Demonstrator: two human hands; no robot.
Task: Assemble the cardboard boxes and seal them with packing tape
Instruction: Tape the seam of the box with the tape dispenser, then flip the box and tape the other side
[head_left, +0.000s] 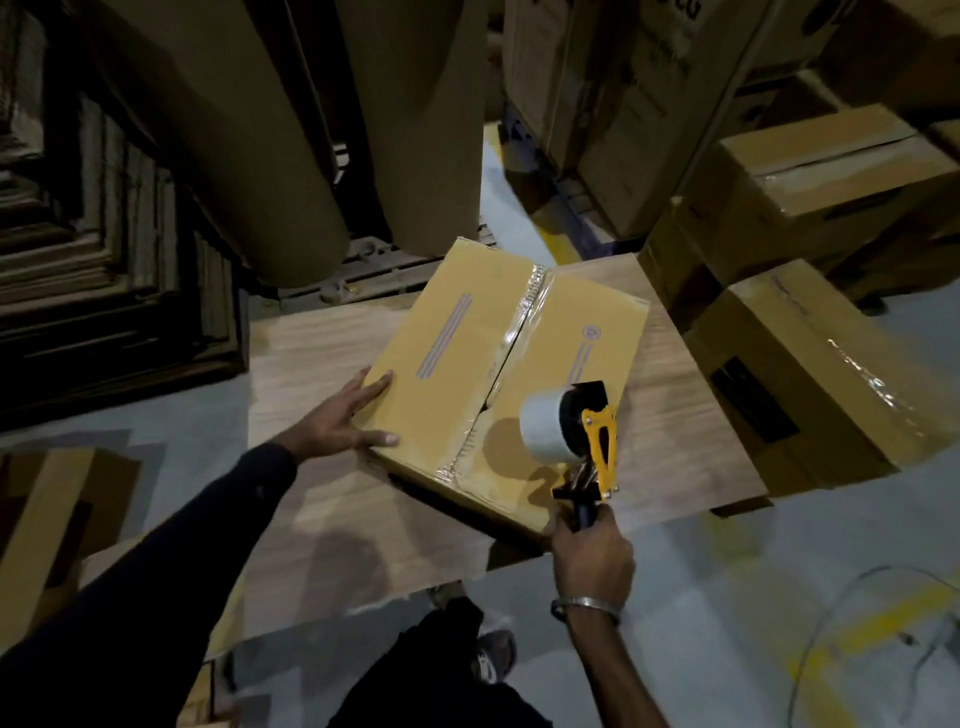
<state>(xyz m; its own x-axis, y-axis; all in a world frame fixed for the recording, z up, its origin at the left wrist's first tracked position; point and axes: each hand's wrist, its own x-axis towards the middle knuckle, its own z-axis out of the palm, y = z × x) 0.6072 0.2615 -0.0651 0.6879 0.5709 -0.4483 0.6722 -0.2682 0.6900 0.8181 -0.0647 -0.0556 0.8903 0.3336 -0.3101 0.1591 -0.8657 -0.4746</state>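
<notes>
Two hands at work, both on or near one box. Left hand: fingers straight and spread, laid flat on the near-left corner of the cardboard box, thumb along its near edge; holds nothing. Dark sleeve to the wrist. Right hand: fingers curled round the black handle of the tape dispenser; metal bangle on the wrist.

Tape dispenser: yellow frame, black hub, roll of clear tape mounted. It sits over the near-right part of the box top; whether it touches the cardboard cannot be told.

Cardboard box: yellow-brown, flaps closed, lying on the table and turned at an angle to its edges. A strip of shiny clear tape runs along the centre seam from the far edge; near the dispenser the seam gapes slightly. Further tape shows at the near edge.

Table: pale wood-grain top.

Surroundings: two large brown paper rolls standing beyond the table; taped brown cartons stacked at right; flat cardboard on the floor at left; grey floor with yellow markings and a thin cable at lower right.
</notes>
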